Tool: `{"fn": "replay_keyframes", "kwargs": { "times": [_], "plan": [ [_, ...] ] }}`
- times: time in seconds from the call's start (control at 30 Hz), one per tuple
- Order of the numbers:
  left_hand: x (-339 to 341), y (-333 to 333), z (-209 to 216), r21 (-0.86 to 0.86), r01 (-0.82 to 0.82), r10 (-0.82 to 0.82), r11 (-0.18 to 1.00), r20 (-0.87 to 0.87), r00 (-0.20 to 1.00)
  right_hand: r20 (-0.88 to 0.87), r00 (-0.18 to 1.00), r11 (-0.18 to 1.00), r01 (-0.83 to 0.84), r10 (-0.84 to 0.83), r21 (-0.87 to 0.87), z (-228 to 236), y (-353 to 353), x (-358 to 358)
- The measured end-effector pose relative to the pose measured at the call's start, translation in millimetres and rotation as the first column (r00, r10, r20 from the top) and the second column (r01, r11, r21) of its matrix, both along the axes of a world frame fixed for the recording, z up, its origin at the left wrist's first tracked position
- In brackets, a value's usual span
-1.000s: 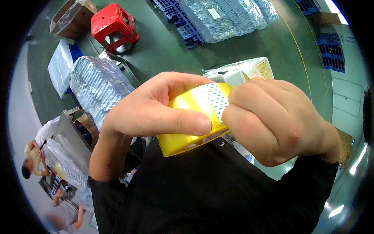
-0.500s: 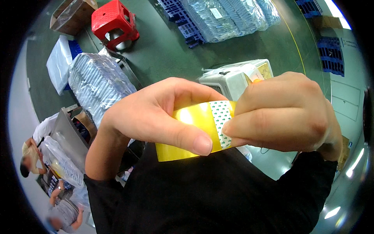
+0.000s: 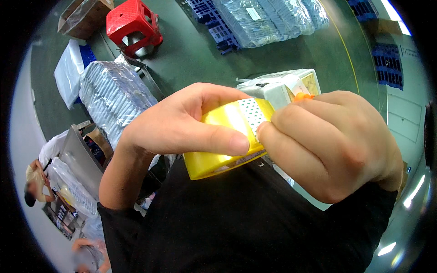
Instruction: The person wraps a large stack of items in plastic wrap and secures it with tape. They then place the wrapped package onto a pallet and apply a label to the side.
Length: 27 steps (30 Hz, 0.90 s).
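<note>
My left hand (image 3: 182,120) is wrapped round a roll of yellow packing tape (image 3: 223,119), its thumb lying across the outer face. A white starter strip with small green arrows (image 3: 251,117) crosses the roll. At the edge of that strip, my right hand (image 3: 334,141) is closed, thumb tip pressed to the tape and the other fingers curled. Behind its knuckles a bit of something orange (image 3: 302,96) pokes out; most of it is hidden, so its kind does not show. The roll is tilted, held in front of my black shirt.
Beyond my hands stands a pale plastic case (image 3: 273,88). A red stool (image 3: 132,25) is on the green floor at far left, near a cardboard box (image 3: 84,20). Plastic-wrapped stacks (image 3: 111,95) lie left, more on a blue pallet (image 3: 218,34) ahead. Other people (image 3: 38,182) are at lower left.
The roll has tilted, so its lower edge faces me more and the arrow strip sits higher. My right hand has turned and dropped slightly, showing more of the orange thing.
</note>
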<state>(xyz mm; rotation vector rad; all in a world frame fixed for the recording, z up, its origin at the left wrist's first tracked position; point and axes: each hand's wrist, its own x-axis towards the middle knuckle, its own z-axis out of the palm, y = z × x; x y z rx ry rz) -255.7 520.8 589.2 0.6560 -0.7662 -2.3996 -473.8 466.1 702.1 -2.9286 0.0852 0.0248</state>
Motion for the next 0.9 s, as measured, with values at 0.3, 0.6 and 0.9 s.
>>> {"fn": "replay_keyframes", "kwargs": {
  "times": [0.3, 0.6, 0.9],
  "plan": [
    [-3, -5, 6, -0.115, 0.133, -0.136, 0.984, -0.022, 0.990, 0.089, 0.994, 0.986, -0.073, 0.060, 0.152, -11, 0, -12],
    [-8, -4, -6, -0.325, 0.197, -0.174, 0.925, 0.099, 0.980, 0.133, 0.979, 0.934, 0.101, -0.154, 0.344, -40, -3, -23],
    [-9, -9, -2, -0.364, 0.289, -0.266, 0.885, 0.114, 0.957, 0.083, 0.986, 0.773, 0.061, -0.145, 0.632, -43, -20, -24]
  ]
}}
